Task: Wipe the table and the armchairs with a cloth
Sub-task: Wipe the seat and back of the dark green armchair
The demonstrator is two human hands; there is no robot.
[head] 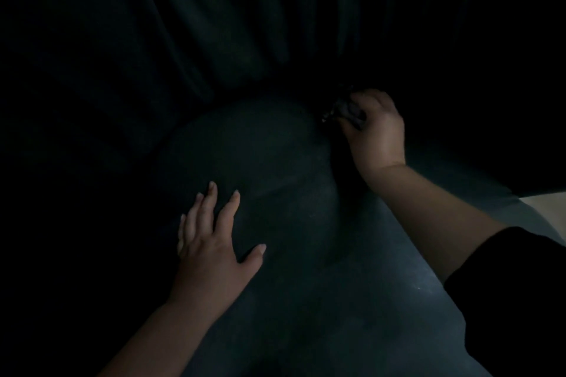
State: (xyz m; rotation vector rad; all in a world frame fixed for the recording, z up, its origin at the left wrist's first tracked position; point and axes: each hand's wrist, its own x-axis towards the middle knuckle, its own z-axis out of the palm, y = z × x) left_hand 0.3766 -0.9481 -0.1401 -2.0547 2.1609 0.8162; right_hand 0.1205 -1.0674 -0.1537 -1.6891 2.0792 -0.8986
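fingers (352, 115) round one cloth (340, 110)

**Super dark room, barely any light**

Honestly it's almost pitch black in here. Heavy dark curtains (220, 24) hang in deep folds up beyond the grip, filling the whole top. Off to the lower right of the grip, a small pale patch of floor (545, 208) catches what little light there is.
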